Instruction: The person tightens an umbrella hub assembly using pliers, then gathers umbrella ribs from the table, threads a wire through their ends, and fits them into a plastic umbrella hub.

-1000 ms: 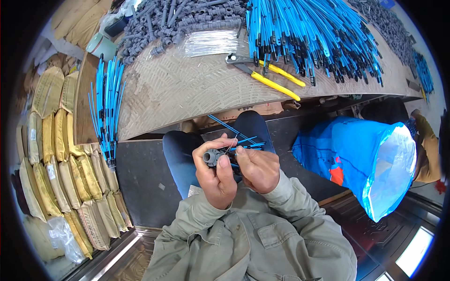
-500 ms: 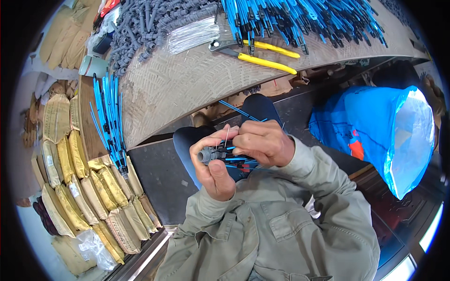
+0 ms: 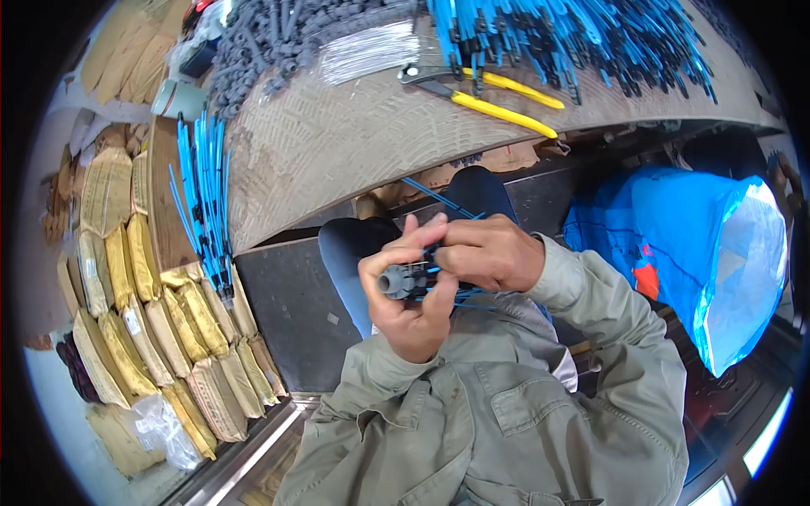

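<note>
Head cam looks straight down at someone sitting at a workbench, both hands pulled in close over the lap. Left hand is wrapped tight around a small grey plastic connector, fingers curled under it and thumb on top, probably so the open end faces sideways and stays steady. Right hand is pinched shut on thin blue wires right where they meet the connector, and the loose ends stick up and away toward the bench. Holding it that near the body likely just gives better control over tiny parts.

On the bench there's a big heap of blue wires, a pile of grey connectors, and yellow-handled pliers lying within easy reach. More blue wires hang off the left edge. A blue plastic bag sits open on the right.

Can't really see how many wires are in the pinch or whether any are seated, since the fingers cover that spot. Fisheye rim also bends and crops the stacked tan packets on the left.
</note>
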`<state>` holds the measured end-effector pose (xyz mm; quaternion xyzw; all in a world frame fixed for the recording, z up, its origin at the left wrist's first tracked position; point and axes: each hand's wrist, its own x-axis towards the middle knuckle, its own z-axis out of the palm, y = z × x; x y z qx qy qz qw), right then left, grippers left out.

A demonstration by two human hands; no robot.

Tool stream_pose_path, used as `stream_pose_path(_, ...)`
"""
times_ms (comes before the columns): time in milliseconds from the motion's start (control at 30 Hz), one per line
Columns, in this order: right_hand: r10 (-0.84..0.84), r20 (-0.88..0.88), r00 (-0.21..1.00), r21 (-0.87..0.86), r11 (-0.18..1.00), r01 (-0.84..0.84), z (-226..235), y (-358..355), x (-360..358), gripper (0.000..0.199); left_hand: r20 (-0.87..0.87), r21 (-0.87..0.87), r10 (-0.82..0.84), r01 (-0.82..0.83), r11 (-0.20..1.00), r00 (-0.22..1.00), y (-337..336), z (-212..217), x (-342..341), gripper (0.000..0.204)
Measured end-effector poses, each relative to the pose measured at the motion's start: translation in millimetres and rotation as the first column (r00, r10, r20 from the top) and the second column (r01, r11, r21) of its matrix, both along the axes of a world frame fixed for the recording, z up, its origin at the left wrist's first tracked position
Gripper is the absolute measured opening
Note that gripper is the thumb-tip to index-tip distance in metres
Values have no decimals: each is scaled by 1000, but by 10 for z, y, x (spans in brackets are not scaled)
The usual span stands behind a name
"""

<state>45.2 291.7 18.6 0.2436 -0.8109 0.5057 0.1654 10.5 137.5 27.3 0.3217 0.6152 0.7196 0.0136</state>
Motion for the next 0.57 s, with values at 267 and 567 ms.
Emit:
stream_pose_path(267,39,365,930,-335,938,92,29,-31,152,13,26,-26,29,-29,999,999,3,53,-2,18)
stream_pose_path(567,99,439,893,-398,913,95,31,-109,139,18,174,1,-58,59,998,983,-91,62,50,18)
